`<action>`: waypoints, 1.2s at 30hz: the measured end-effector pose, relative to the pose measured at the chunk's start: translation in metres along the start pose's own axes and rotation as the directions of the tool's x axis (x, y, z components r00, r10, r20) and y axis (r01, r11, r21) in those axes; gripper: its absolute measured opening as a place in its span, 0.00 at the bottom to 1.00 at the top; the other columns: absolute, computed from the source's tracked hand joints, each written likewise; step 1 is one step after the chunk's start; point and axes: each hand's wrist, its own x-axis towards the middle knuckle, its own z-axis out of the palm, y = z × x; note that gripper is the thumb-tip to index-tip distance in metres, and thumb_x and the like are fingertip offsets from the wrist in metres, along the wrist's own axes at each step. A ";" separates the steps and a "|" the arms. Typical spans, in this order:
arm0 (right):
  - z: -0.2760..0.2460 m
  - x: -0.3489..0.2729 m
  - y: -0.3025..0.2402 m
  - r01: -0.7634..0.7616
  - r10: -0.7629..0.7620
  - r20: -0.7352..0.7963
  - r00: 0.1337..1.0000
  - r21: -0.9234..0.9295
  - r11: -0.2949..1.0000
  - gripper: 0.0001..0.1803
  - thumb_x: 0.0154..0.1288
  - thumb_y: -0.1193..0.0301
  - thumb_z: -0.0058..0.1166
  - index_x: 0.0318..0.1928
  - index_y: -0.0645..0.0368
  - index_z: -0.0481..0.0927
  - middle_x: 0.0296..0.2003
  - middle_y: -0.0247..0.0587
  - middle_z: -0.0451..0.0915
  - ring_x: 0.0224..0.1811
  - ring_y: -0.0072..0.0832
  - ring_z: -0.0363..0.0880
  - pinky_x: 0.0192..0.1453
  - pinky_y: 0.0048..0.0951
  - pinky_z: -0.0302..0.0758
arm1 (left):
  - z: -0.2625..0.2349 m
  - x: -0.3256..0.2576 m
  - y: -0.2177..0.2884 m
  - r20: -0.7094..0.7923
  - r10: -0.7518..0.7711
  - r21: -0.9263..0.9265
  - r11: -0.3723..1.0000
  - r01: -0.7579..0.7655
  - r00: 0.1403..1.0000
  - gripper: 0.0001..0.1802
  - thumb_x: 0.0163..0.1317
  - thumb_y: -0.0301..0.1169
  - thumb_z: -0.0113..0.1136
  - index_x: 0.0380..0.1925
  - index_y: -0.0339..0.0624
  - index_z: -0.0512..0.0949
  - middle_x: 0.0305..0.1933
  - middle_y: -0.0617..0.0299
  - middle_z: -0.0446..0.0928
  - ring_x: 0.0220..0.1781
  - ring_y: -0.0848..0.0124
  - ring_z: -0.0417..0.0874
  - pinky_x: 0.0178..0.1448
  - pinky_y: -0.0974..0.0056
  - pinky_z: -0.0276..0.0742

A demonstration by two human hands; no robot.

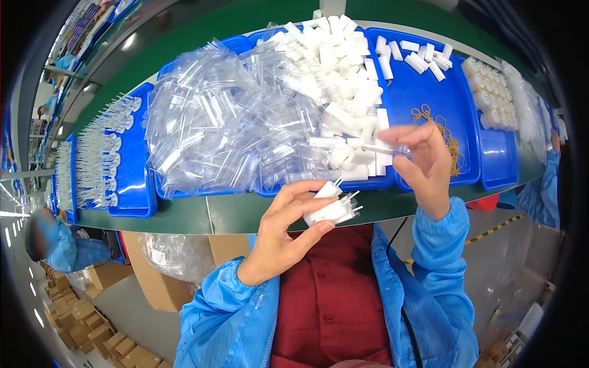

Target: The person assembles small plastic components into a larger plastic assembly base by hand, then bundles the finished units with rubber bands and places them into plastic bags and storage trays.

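Note:
My left hand [283, 228] is closed around several small white blocks [331, 211] in front of my chest, just past the table's near edge. Thin white prongs and bits of clear film stick out of the blocks' right ends. Raised to the right is my right hand [423, 161], its index finger smeared by motion. A thin, pale, partly clear piece [386, 149] shows between its thumb and fingers, too blurred to name. Beneath and behind it lies a heap of white blocks [350, 73] in a blue tray, beside a large pile of clear plastic sleeves [208, 116].
On the right, a blue tray [417, 92] holds loose white blocks and yellow-brown rubber bands [454, 153]. Further right stand bundled white pieces [491, 92]. At left, a blue tray [132, 178] carries rows of thin-stemmed clear pieces [101, 153]. Cardboard boxes [156, 270] stand below the green table.

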 end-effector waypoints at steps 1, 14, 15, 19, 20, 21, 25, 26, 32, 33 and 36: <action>0.001 -0.007 -0.002 -0.004 0.004 -0.005 1.000 -0.002 1.000 0.15 0.62 0.79 0.57 0.47 0.60 0.67 0.50 0.55 0.81 0.55 0.35 0.80 0.66 0.37 0.71 | 0.001 0.002 0.001 -0.004 0.017 0.036 0.999 -0.017 1.000 0.18 0.61 0.24 0.68 0.53 0.37 0.82 0.63 0.51 0.73 0.61 0.61 0.76 0.61 0.61 0.75; 0.045 -0.047 -0.003 -0.030 0.028 -0.162 0.986 -0.011 1.000 0.18 0.70 0.76 0.56 0.58 0.66 0.71 0.45 0.42 0.80 0.49 0.26 0.77 0.59 0.29 0.70 | 0.012 0.004 0.009 -0.028 0.057 0.108 0.993 -0.054 0.998 0.17 0.63 0.23 0.67 0.53 0.36 0.83 0.64 0.51 0.71 0.62 0.60 0.79 0.63 0.61 0.76; 0.045 -0.048 -0.001 -0.053 0.046 -0.095 0.994 -0.071 0.996 0.18 0.70 0.75 0.56 0.58 0.66 0.71 0.45 0.42 0.80 0.49 0.26 0.77 0.59 0.29 0.70 | 0.012 0.003 0.009 -0.030 0.057 0.110 0.993 -0.053 0.998 0.17 0.63 0.23 0.67 0.53 0.36 0.83 0.64 0.51 0.71 0.62 0.60 0.79 0.63 0.61 0.76; 0.053 -0.049 0.001 -0.064 0.081 -0.122 0.989 0.140 0.988 0.17 0.70 0.74 0.57 0.56 0.64 0.72 0.45 0.42 0.81 0.49 0.27 0.78 0.59 0.29 0.71 | 0.013 0.001 0.006 -0.095 0.084 0.124 0.990 -0.072 0.992 0.17 0.63 0.23 0.67 0.52 0.37 0.83 0.64 0.51 0.72 0.60 0.60 0.80 0.63 0.61 0.76; 0.055 -0.051 0.001 -0.063 0.081 -0.121 0.989 0.140 0.988 0.17 0.70 0.74 0.57 0.56 0.64 0.72 0.45 0.42 0.81 0.49 0.27 0.78 0.59 0.29 0.71 | 0.013 0.001 0.006 -0.118 0.081 0.113 0.991 -0.068 0.990 0.16 0.62 0.23 0.67 0.52 0.37 0.84 0.63 0.51 0.73 0.60 0.60 0.81 0.63 0.61 0.77; 0.056 -0.052 0.002 -0.061 0.082 -0.129 0.988 0.155 0.986 0.17 0.69 0.74 0.57 0.55 0.63 0.72 0.45 0.43 0.81 0.49 0.27 0.78 0.58 0.29 0.71 | 0.013 0.001 0.006 -0.118 0.082 0.112 0.991 -0.069 0.990 0.16 0.62 0.23 0.67 0.52 0.37 0.84 0.63 0.51 0.73 0.60 0.60 0.81 0.63 0.61 0.77; 0.059 -0.055 0.011 0.051 -0.041 -0.145 0.989 0.064 0.997 0.15 0.67 0.74 0.60 0.52 0.61 0.73 0.44 0.42 0.83 0.48 0.29 0.78 0.59 0.32 0.71 | 0.012 0.000 0.004 -0.144 0.075 0.132 0.990 -0.056 0.987 0.17 0.62 0.22 0.67 0.52 0.37 0.84 0.63 0.51 0.73 0.60 0.60 0.81 0.62 0.61 0.77; 0.057 -0.055 0.014 0.051 -0.042 -0.145 0.989 0.063 0.997 0.15 0.67 0.74 0.60 0.52 0.61 0.73 0.44 0.42 0.83 0.48 0.29 0.78 0.59 0.32 0.71 | 0.012 0.000 0.004 -0.148 0.075 0.150 0.987 -0.053 0.986 0.17 0.62 0.22 0.68 0.52 0.37 0.84 0.63 0.51 0.73 0.59 0.60 0.81 0.62 0.61 0.77; 0.049 -0.050 0.012 0.203 -0.219 -0.024 0.975 -0.286 0.936 0.16 0.62 0.73 0.64 0.49 0.57 0.75 0.42 0.37 0.87 0.53 0.34 0.75 0.62 0.37 0.68 | 0.015 -0.003 0.003 -0.203 -0.024 -0.031 0.999 0.018 0.979 0.13 0.61 0.21 0.68 0.46 0.36 0.84 0.61 0.49 0.74 0.57 0.61 0.82 0.59 0.62 0.78; 0.050 -0.052 0.015 0.183 -0.199 -0.041 0.979 -0.252 0.950 0.16 0.62 0.74 0.64 0.49 0.57 0.75 0.42 0.37 0.87 0.54 0.34 0.74 0.62 0.37 0.68 | 0.016 -0.002 0.003 -0.204 -0.023 -0.030 0.999 0.018 0.979 0.13 0.61 0.21 0.68 0.46 0.36 0.84 0.61 0.49 0.74 0.57 0.61 0.82 0.59 0.62 0.78; 0.057 -0.058 0.013 0.167 -0.185 -0.066 0.981 -0.217 0.962 0.16 0.64 0.72 0.63 0.49 0.57 0.73 0.41 0.39 0.87 0.56 0.33 0.73 0.66 0.41 0.63 | 0.018 -0.001 0.003 -0.232 -0.015 0.039 0.999 0.024 0.973 0.11 0.60 0.20 0.68 0.43 0.35 0.84 0.59 0.48 0.76 0.57 0.60 0.82 0.58 0.62 0.78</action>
